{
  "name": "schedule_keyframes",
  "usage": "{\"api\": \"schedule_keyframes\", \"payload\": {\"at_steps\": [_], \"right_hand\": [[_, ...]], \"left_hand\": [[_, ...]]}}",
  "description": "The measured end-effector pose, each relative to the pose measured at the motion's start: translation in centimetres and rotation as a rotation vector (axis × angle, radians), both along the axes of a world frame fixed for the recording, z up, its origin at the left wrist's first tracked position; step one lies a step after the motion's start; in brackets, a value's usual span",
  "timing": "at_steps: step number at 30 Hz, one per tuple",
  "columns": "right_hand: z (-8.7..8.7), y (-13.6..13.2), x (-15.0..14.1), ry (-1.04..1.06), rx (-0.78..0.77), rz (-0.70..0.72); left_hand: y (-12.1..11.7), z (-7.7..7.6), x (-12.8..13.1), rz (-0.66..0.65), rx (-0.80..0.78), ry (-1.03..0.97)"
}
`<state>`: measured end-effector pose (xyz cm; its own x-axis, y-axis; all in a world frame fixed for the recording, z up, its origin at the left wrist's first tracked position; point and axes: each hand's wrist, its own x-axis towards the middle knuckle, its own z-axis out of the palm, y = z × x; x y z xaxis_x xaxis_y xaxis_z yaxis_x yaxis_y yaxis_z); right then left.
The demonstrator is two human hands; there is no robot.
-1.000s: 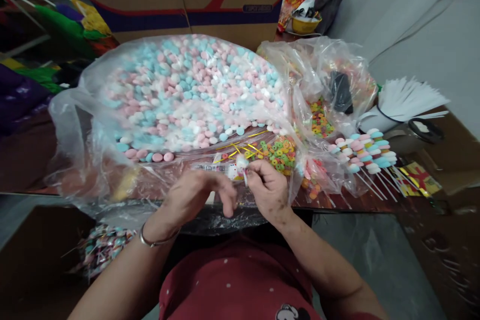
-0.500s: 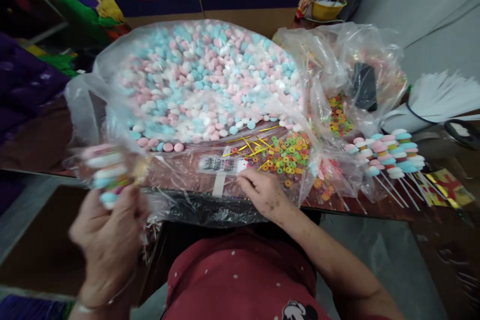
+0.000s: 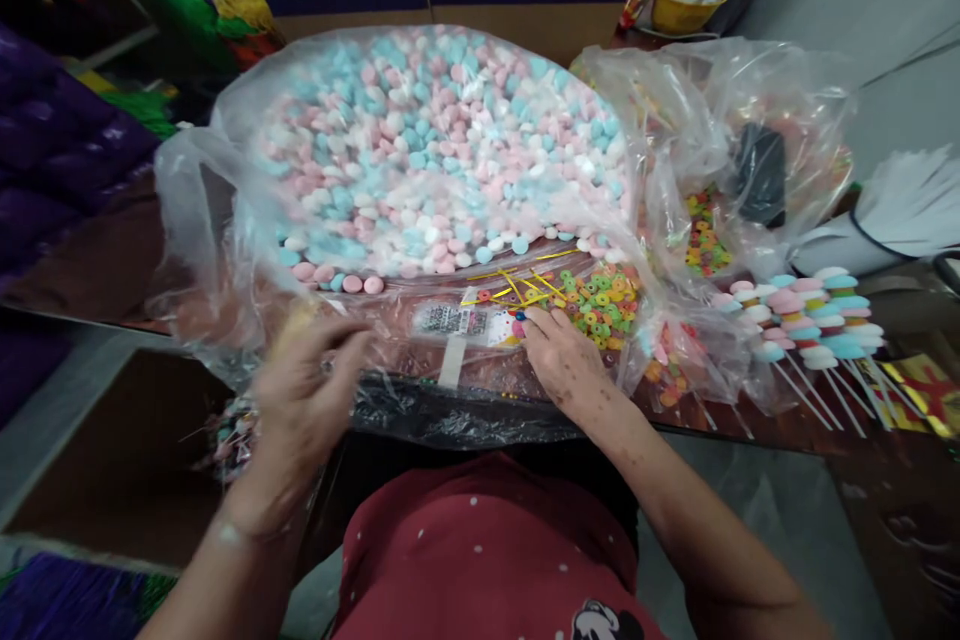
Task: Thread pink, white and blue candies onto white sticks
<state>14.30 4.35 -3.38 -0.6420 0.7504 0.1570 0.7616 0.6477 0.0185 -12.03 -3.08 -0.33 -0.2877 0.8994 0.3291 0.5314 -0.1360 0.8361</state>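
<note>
My left hand (image 3: 311, 400), smeared by motion, hangs over the front left table edge near the cardboard box. Its thumb stands apart from the fingers and no skewer shows in it; a blurred yellowish patch is at the fingertips. My right hand (image 3: 566, 360) has its fingers bent together at the end of a clear printed plastic bag (image 3: 454, 322), lying flat on the table. Gold twist ties (image 3: 517, 288) lie just beyond the fingertips. Loose ring candies (image 3: 604, 305) are spread to the right of them.
A big clear sack of pink, blue and white candies (image 3: 442, 145) lies behind. Candy skewers (image 3: 817, 320) and a holder of white sticks (image 3: 855, 240) are at right. An open cardboard box (image 3: 112, 460) with wrapped pieces stands below left. A dark object (image 3: 761, 175) rests on plastic bags.
The wrapped candy skewer is gone from my left hand, which has moved right. My right hand has shifted slightly right and up along the printed bag. The view has turned slightly left.
</note>
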Motion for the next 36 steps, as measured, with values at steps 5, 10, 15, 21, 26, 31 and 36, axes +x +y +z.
{"api": "schedule_keyframes", "payload": {"at_steps": [5,10,15,21,26,31,36], "right_hand": [[-0.6,-0.4,0.9,0.04,-0.001,-0.008],[-1.1,-0.5,1.2,0.105,-0.003,0.027],[-1.1,-0.3,1.2,0.179,-0.014,0.012],[-0.3,-0.2,1.0,0.638,-0.098,-0.101],[0.4,-0.4,0.1,0.886,-0.271,-0.12],[1.1,-1.1,0.8,0.984,-0.265,-0.041],[1.9,-2.1,2.1,0.962,-0.219,0.052]], "left_hand": [[6.6,-2.0,6.9,-0.346,-0.137,0.631],[8.1,-3.1,8.2,-0.383,-0.222,0.862],[8.6,-3.7,7.3,-0.456,-0.174,0.835],[8.0,-3.5,6.7,-0.506,0.008,0.661],[6.5,-2.2,7.7,-0.536,0.183,0.645],[6.1,-1.0,8.2,-0.598,0.226,0.474],[6.0,-0.4,8.5,-0.768,0.22,0.452]]}}
